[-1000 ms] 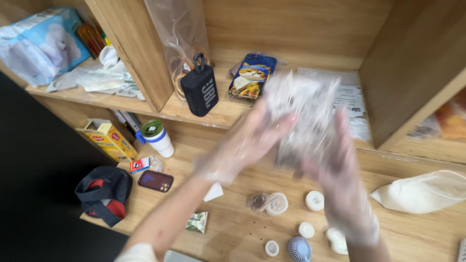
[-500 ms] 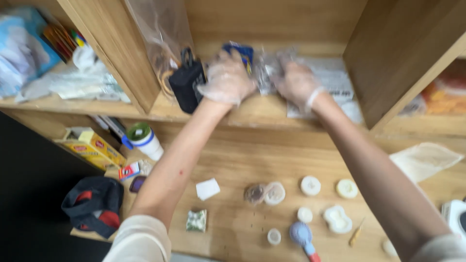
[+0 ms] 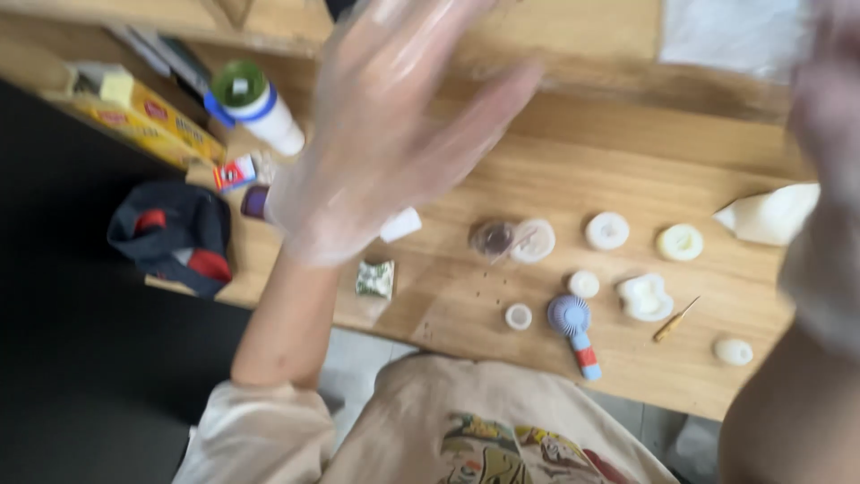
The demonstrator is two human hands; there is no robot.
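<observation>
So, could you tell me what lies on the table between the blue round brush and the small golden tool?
In the head view, a white lumpy piece lies between the blue brush and the golden tool.

left hand (image 3: pixel 394 134): motion-blurred, fingertips smeared, glove edge hard to trace
right hand (image 3: pixel 829 179): cut off by the right edge, blurred, fingers not readable
purple-capped item (image 3: pixel 254 201): mostly hidden behind the left hand
yellow box (image 3: pixel 143 116): blurred
white sheet (image 3: pixel 730 36): cropped by the top edge

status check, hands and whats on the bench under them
Left hand gloved, open, empty, above the bench. Right hand gloved, blurred at frame edge. Small round white pieces and blue brush lie untouched below.
</observation>
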